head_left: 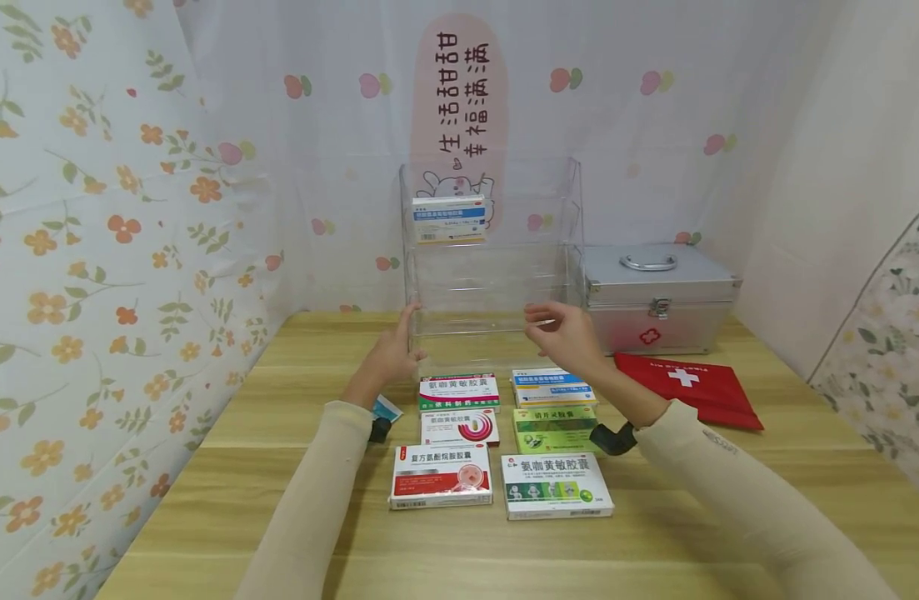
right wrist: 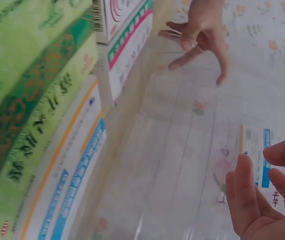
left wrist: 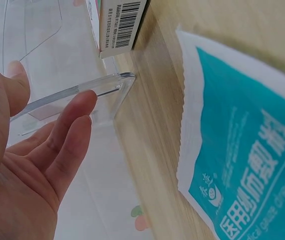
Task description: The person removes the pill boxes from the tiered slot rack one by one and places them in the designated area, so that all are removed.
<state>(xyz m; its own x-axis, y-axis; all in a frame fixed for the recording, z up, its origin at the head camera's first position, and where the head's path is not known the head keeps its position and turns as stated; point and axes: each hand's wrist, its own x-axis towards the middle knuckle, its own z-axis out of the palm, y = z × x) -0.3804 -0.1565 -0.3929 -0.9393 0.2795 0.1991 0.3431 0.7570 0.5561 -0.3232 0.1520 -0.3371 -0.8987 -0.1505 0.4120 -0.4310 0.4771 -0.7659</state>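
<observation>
A clear tiered display rack [head_left: 496, 329] stands upright at the back of the table. One white, blue and yellow medicine box [head_left: 449, 221] sits on an upper tier, towards the left. My left hand [head_left: 393, 346] is at the rack's lower left side; its fingers [left wrist: 72, 140] are apart, close around the clear edge. In front of the rack's right half, my right hand [head_left: 560, 333] hovers with loosely bent fingers and nothing between them. Below it lie a white and blue box [head_left: 553, 387] and a green box [head_left: 555, 429].
More medicine boxes lie in two columns, including a red and white box [head_left: 440, 477] and a white and green box [head_left: 556, 487]. A teal gauze packet [left wrist: 247, 150] lies by my left wrist. At right are a silver first-aid case [head_left: 657, 300] and a red pouch [head_left: 691, 390].
</observation>
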